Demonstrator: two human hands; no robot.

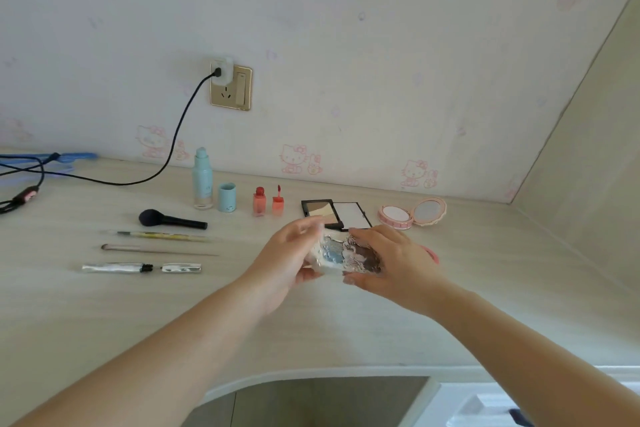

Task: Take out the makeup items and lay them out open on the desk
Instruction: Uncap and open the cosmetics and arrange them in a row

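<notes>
You hold a shiny silver palette (346, 255) between both hands, above the middle of the desk (104, 315) and clear of its surface. Your left hand (285, 262) grips the palette's left end, fingers curled behind it and thumb underneath; your right hand (391, 262) wraps the right end, fingers over the top edge and thumb at the bottom. Whether the lid is parted yet is not clear — the foil-like glare hides the seam.

The main risk, as I judge it, is the slick case slipping while you pry it open, since both grips sit at the ends. Dropped from here, it would land just in front of the open black compact (334, 213), which lies toward the back edge of the desk, directly beyond your fingers. A sudden pop of the lid could also swing your right hand into the round pink compact (412, 213), open just right of the black one. The uncapped lip tint bottle (259, 202) and its wand cap (277, 201) stand upright further left along the back edge — a knock would tip them easily.

The brushes (159, 244) and the opened mascara (140, 268) lie well apart on the left half, out of harm's way.
</notes>
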